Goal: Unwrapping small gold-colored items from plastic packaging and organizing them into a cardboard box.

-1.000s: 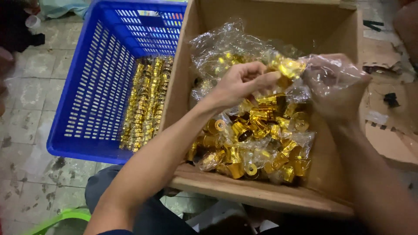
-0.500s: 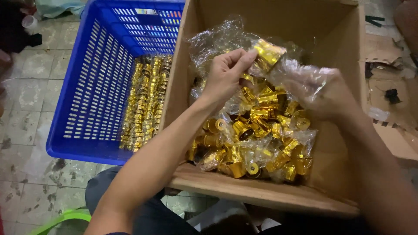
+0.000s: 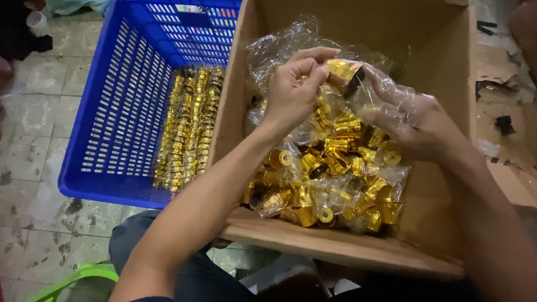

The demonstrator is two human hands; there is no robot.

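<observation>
Grimy tiled floor (image 3: 33, 128); cardboard box (image 3: 447, 112) of gold caps in clear bags. Left hand (image 3: 293, 92) pinches gold cap (image 3: 342, 70) above box, right hand (image 3: 417, 126) grips clear bag (image 3: 386, 89). Blue crate (image 3: 117, 112) left of box holds stacked caps (image 3: 187, 128).

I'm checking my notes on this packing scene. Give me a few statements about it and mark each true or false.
1. The left hand pinches a gold cap. True.
2. The caps lie loose in a red bucket. False: they sit in clear plastic bags inside a cardboard box.
3. The basket beside the box is blue. True.
4. The basket holds nothing. False: rows of gold caps lie in it.
5. The right hand is under clear plastic. True.
</observation>
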